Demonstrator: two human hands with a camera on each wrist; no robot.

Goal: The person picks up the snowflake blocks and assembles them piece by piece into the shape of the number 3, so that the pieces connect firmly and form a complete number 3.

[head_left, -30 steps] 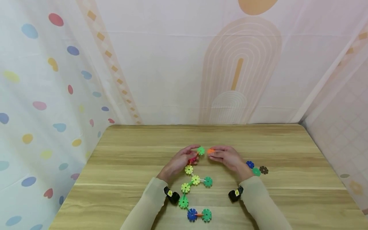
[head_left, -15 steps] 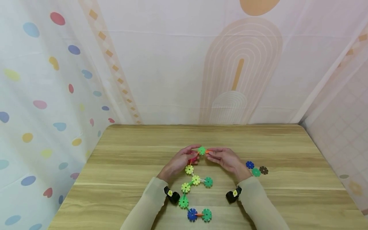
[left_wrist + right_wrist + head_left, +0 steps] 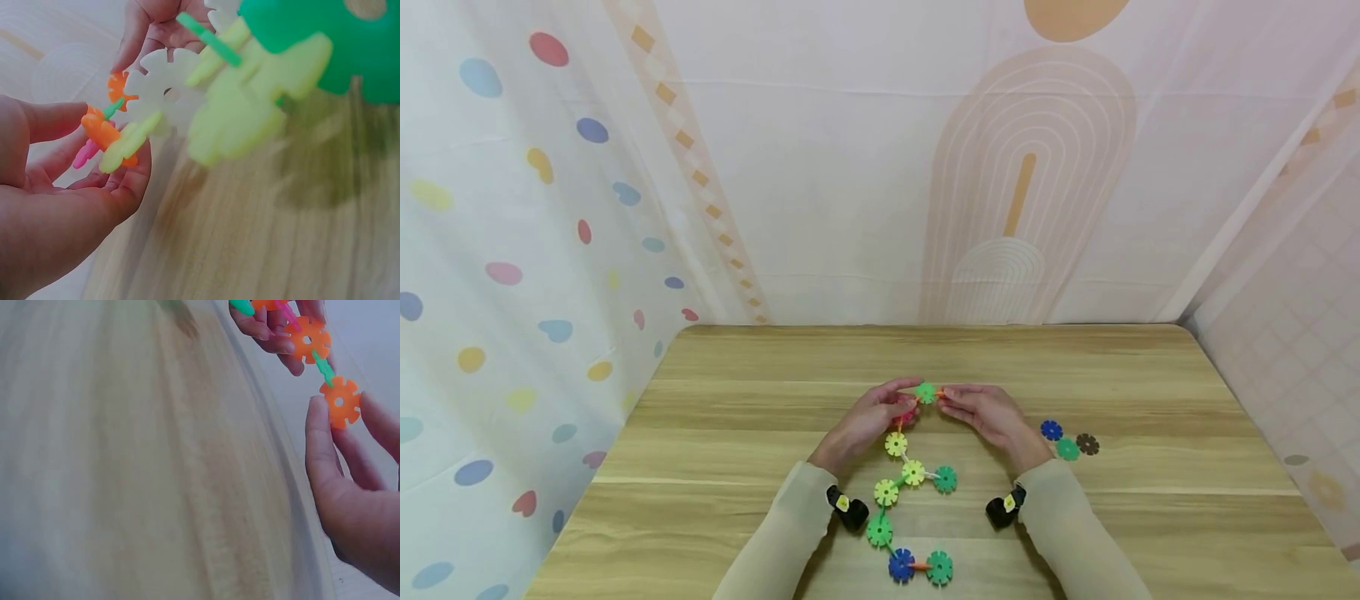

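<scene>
— What are we handling here, going left to right?

— Our left hand [image 3: 868, 419] is pinching the far end of the chain of plastic snowflake discs [image 3: 913, 473], fingers curled round an orange disc [image 3: 100, 130]. The chain is trailing back toward us across the table [image 3: 737, 433]. Our right hand [image 3: 992, 414] is pinching a second orange disc [image 3: 340, 401], touching the green disc [image 3: 926, 392] at the chain's tip.

— How are they feeling?

— We are judging them light, stiff and a bit slick; the slotted joints are likely popping apart if bent, so gripping by the disc rims near the joint seems best.

— Anything unclear?

— The joint itself is hiding between our fingertips, and the left wrist view is blurring badly. Three loose discs [image 3: 1067, 447] are lying right of us.
</scene>
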